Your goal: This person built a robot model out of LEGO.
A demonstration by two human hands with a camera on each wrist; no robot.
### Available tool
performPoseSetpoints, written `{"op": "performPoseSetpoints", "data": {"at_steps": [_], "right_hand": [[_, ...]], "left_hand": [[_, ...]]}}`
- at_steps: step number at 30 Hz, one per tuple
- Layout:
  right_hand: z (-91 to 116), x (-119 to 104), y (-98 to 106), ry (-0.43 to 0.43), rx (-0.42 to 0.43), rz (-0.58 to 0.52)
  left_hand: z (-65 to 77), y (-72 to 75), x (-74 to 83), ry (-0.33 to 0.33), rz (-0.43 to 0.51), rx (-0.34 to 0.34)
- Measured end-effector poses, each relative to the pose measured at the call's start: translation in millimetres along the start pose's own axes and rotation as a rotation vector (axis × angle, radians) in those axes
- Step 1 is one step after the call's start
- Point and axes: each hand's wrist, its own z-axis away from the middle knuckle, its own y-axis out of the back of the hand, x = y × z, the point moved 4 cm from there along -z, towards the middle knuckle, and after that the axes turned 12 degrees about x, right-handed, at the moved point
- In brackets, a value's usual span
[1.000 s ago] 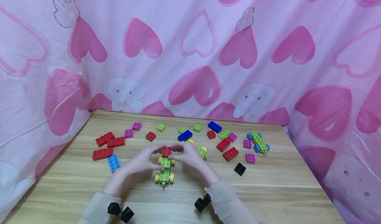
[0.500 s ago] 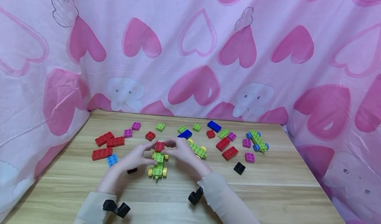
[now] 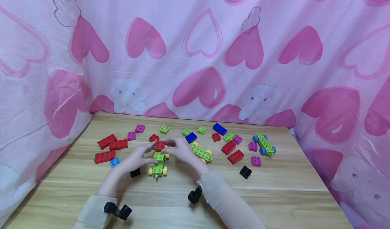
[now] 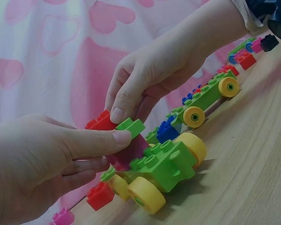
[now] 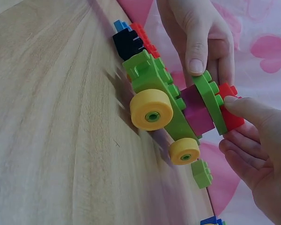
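A toy car base of green bricks [image 3: 158, 168] with yellow wheels stands on the table between both hands. On its far end sits a purple brick [image 5: 197, 113], topped by a green brick [image 5: 210, 100] with a red brick [image 3: 159, 145] stacked over that. My left hand [image 3: 137, 160] holds the green brick from the left, its thumb pressed along the edge. From the right, my right hand [image 3: 182, 150] pinches the red brick, the thumb on its near side. Fingers behind the stack are partly hidden in the wrist views.
A second green car base [image 3: 200, 152] with yellow wheels lies just right of my right hand. One with blue wheels [image 3: 264, 143] stands farther right. A black brick [image 3: 135, 172] sits beside my left wrist. Loose red bricks [image 3: 104, 157] and others are scattered left, behind and right.
Both hands and the toy car have shifted left and slightly away across the table. The black brick and the second yellow-wheeled base have come into fuller view.
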Motion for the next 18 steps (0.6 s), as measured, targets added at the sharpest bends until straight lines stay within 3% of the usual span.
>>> {"op": "performPoseSetpoints", "data": {"at_steps": [18], "right_hand": [[-3.1,-0.6,-5.7,0.004,0.005,0.018]], "left_hand": [[-1.4,0.7,-5.2,0.023,-0.001,-0.005]]}}
